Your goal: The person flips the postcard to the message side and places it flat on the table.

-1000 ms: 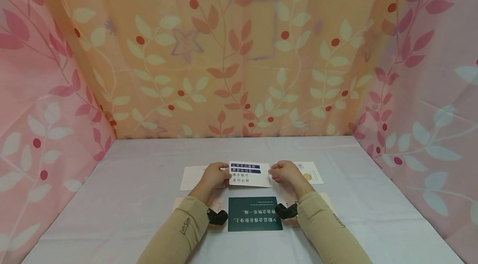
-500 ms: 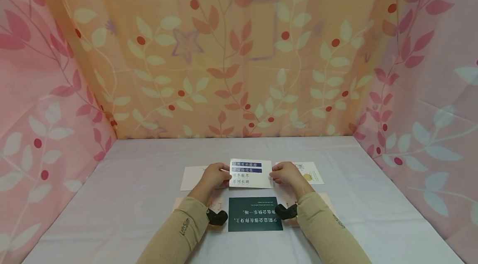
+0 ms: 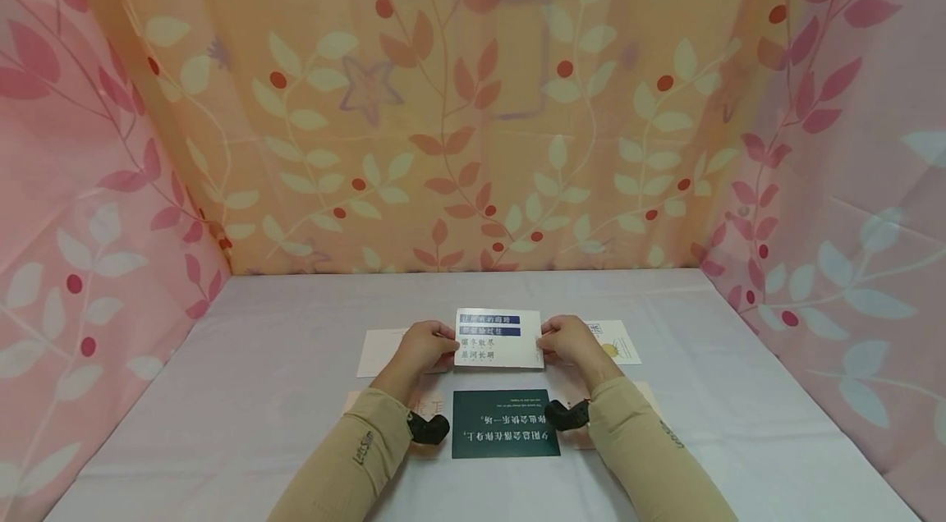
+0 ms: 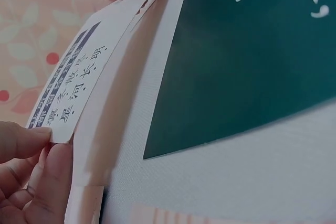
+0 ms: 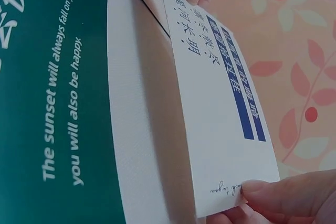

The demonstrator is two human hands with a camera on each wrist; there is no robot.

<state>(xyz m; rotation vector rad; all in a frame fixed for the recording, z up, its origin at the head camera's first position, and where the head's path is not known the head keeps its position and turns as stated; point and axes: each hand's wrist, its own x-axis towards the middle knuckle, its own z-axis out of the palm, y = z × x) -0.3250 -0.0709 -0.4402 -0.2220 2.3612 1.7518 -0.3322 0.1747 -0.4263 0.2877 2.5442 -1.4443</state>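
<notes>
The head view took in the whole spread: a white postcard (image 3: 499, 354) with two blue text bands stood tilted between the hands, beyond a dark green postcard (image 3: 506, 423) that lay flat on the white tablecloth (image 3: 296, 313) with its characters upside down to the wearer. Only from there could one see the pale card (image 3: 377, 351) beside the left hand (image 3: 426, 348) and the card with a yellow motif (image 3: 626, 339) past the right hand (image 3: 569, 340). The right wrist view alone made the green one's English legible, "The sunset will always fall on you, you will also be happy", and showed a handwritten line near the white one's corner, partly under the thumb. The left wrist view looked along the white postcard's lower edge, with a shadow on the cloth below it. Each hand was nearly closed in a pinch on one end: the left thumb (image 4: 37, 139) lay on the face at a corner with fingers behind, and the right thumb (image 5: 258, 191) pressed the opposite corner, fingers tucked underneath.
</notes>
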